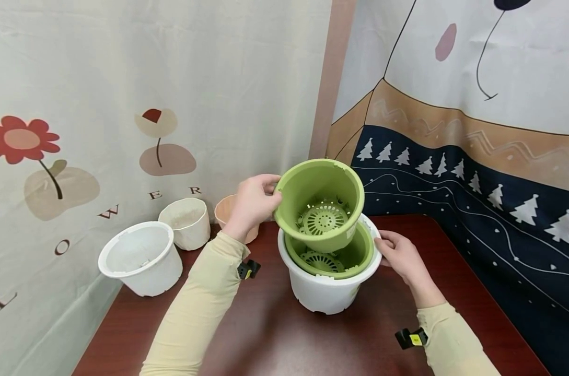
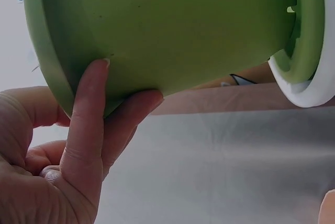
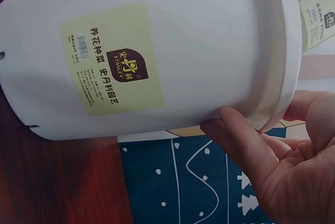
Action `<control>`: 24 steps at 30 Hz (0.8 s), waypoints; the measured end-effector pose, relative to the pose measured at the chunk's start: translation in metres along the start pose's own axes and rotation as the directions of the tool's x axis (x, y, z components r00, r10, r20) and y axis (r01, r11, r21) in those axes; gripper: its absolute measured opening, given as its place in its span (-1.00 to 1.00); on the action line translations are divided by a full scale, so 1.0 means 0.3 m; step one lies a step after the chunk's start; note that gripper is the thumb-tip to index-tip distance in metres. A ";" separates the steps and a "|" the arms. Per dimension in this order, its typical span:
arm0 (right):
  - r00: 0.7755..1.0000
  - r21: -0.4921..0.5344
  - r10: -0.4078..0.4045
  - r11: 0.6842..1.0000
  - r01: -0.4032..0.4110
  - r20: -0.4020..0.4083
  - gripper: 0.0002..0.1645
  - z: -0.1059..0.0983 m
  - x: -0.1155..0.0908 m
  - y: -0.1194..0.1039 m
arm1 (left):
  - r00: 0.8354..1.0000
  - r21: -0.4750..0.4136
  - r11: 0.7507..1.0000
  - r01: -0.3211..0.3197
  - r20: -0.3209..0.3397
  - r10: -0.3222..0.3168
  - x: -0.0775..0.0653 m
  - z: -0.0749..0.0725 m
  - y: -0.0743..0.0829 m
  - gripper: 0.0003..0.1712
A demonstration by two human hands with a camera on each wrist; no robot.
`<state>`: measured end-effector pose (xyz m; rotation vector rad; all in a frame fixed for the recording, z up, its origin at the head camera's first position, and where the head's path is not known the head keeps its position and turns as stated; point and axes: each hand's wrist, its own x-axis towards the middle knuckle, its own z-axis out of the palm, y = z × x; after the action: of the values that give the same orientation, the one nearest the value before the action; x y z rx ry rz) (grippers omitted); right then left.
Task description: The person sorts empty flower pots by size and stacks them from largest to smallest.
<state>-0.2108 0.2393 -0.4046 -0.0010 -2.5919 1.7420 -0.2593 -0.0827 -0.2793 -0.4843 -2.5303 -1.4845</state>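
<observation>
My left hand (image 1: 255,203) pinches the rim of a green flower pot (image 1: 322,196), tilted with its opening toward me. Slots pierce its base, and its lower part overlaps a second green flower pot (image 1: 359,250) nested in a white flower pot (image 1: 324,295). Up close in the left wrist view, fingers (image 2: 89,114) lie along the held pot's outer wall (image 2: 178,30). With thumb and fingers my right hand (image 1: 404,256) grips the white pot's rim at its right side. A pale yellow label (image 3: 115,59) shows on that pot in the right wrist view.
Another white pot (image 1: 166,271) stands at the table's left edge, beside a small cream pot (image 1: 195,232). An orange pot (image 1: 224,209) is partly hidden behind my left hand. Printed curtains (image 1: 246,94) rise behind the dark red table (image 1: 284,344).
</observation>
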 end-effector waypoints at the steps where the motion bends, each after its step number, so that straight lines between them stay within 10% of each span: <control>1: 1.000 0.002 -0.001 1.000 0.001 0.001 -0.36 -0.001 0.001 0.000 | 1.000 -0.004 1.000 0.006 0.007 -0.006 0.000 0.005 -0.002 -0.49; 24: 1.000 0.001 -0.012 1.000 0.012 0.003 -0.35 -0.004 -0.001 0.004 | 0.993 0.084 0.994 0.070 0.090 -0.078 -0.003 0.112 -0.079 -0.51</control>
<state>-0.2105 0.2410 -0.4054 0.0172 -2.5879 1.7408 -0.2662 -0.0642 -0.3154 -0.4625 -2.6959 -1.4089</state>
